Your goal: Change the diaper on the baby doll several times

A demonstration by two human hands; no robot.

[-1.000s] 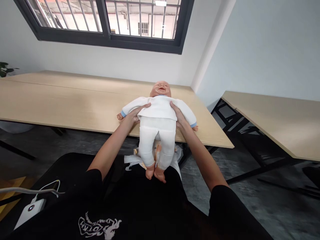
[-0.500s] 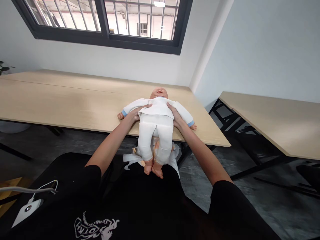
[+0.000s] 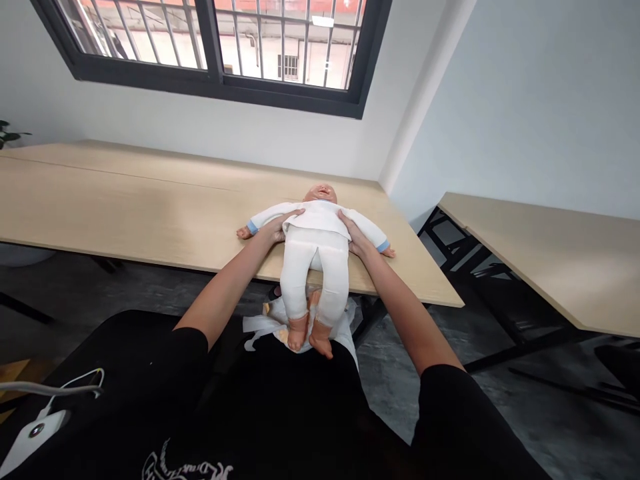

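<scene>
A baby doll point(image 3: 318, 250) in a white top and white leggings lies face up with its head and trunk on the wooden table point(image 3: 150, 207); its legs hang over the near edge toward my lap. My left hand point(image 3: 277, 227) grips the doll's left side under its arm, thumb across the chest. On the other side my right hand point(image 3: 353, 233) grips the trunk in the same way. A crumpled white cloth or diaper point(image 3: 265, 323) lies on my lap under the doll's bare feet.
A second wooden table point(image 3: 545, 253) stands to the right across a gap with dark metal frames. On my lap at the lower left sits a white device with a cable point(image 3: 30, 437). A barred window point(image 3: 215, 47) is on the far wall.
The doll has tipped back from nearly upright to lying on the table, its head farther from me. Both hands have kept their hold on its sides.
</scene>
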